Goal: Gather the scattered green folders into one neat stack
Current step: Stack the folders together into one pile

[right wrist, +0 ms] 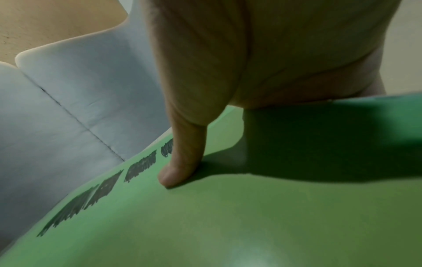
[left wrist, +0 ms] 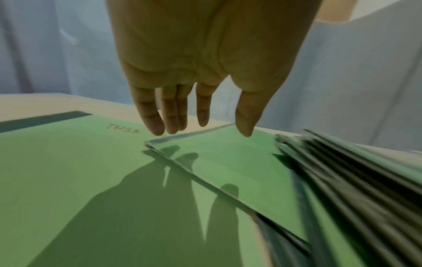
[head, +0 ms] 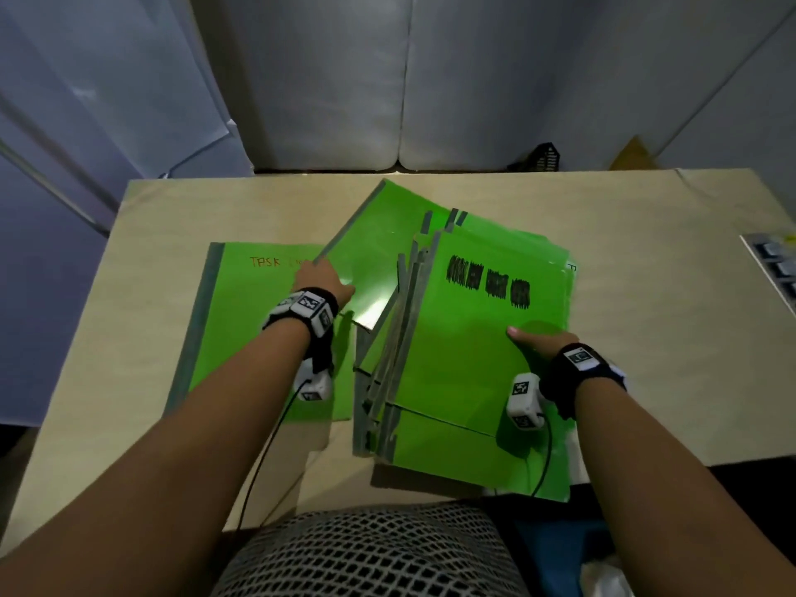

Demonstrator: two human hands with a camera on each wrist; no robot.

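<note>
A loose stack of green folders (head: 474, 372) lies fanned at the table's middle, its top folder (right wrist: 228, 225) marked with black scribbles. My right hand (head: 543, 343) grips the stack's right edge, its thumb (right wrist: 180, 162) pressing on the top cover while its fingers are hidden under the edge. One skewed green folder (head: 379, 252) juts out to the left from under the stack (left wrist: 354, 180). It overlaps a flat green folder (head: 241, 329) lettered "TASK". My left hand (head: 323, 281) hovers over the skewed folder's (left wrist: 228, 162) left corner, fingers (left wrist: 157, 126) straight and holding nothing.
The beige table (head: 646, 316) has bare surface left and right of the folders. Grey cushions (head: 474, 79) stand behind it. A small black object (head: 542, 157) sits past the far edge. A tray-like thing (head: 775, 265) shows at the right edge. The stack overhangs the near edge.
</note>
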